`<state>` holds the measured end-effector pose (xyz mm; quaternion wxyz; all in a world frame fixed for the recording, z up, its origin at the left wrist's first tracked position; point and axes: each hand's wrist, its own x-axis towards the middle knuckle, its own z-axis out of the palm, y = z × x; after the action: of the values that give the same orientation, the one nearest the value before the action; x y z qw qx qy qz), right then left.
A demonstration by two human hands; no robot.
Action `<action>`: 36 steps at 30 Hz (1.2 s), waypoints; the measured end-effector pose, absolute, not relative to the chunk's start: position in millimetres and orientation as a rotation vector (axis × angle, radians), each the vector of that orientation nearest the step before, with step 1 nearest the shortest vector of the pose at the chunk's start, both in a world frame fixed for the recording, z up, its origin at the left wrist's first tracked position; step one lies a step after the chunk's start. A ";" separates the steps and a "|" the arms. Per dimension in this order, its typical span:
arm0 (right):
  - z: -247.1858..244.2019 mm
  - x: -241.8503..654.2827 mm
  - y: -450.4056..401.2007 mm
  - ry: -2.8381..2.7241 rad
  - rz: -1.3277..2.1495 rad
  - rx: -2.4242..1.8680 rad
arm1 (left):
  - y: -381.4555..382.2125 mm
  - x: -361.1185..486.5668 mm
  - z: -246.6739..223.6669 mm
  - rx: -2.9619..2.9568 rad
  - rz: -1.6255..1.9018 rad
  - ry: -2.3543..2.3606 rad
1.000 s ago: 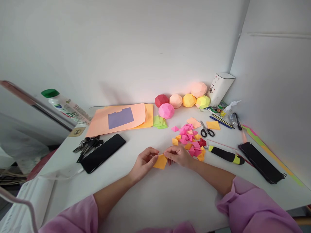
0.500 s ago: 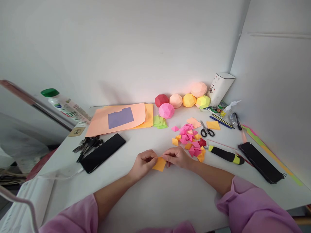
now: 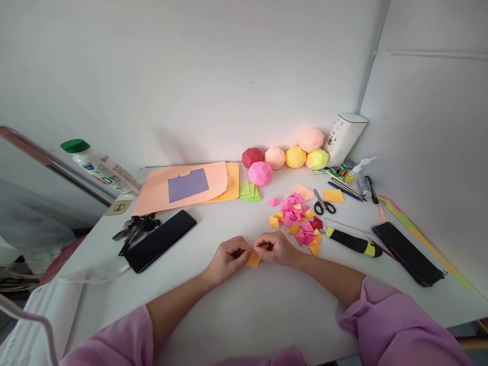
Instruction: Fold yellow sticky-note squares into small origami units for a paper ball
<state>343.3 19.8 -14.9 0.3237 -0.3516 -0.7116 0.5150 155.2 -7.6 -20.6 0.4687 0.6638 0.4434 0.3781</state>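
A small orange piece of paper (image 3: 253, 260) is pinched between both hands near the front middle of the table. My left hand (image 3: 229, 257) grips it from the left with thumb and forefinger. From the right, my right hand (image 3: 277, 248) pinches its upper edge, and the fingertips of the two hands nearly meet. Part of the paper is hidden behind the fingers. Just beyond my right hand lies a loose pile of folded pink, orange and red paper pieces (image 3: 293, 213). A black and yellow utility knife (image 3: 353, 242) rests right of the pile.
Scissors (image 3: 324, 203) lie behind the knife. Several faceted paper balls (image 3: 260, 173) stand by the wall. Peach paper sheets (image 3: 152, 190), a dark phone (image 3: 162, 240) and keys (image 3: 139, 229) are left. A black case (image 3: 407, 254) lies right; a green-capped bottle (image 3: 102, 168) stands far left.
The orange paper has turned and shifted slightly right between my fingers. My left fingertips have moved right, closer to my right ones. The surrounding things lie as before.
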 end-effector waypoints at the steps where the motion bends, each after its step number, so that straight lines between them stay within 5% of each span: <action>1: -14.7 343.9 19.8 -1.854 1.356 -0.935 | -7.4 155.0 -20.8 1.613 0.929 1.086; 11: -12.4 349.5 31.2 -1.372 1.587 -1.018 | -3.5 148.7 -24.9 1.171 1.039 1.072; 36: -14.2 350.5 31.7 -1.561 1.557 -0.985 | -3.3 151.8 -23.1 0.928 1.134 1.015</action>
<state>350.5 31.7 -14.2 0.3556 -0.3812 -0.6043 0.6026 151.8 -3.3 -23.1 0.6283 0.4049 0.4430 0.4950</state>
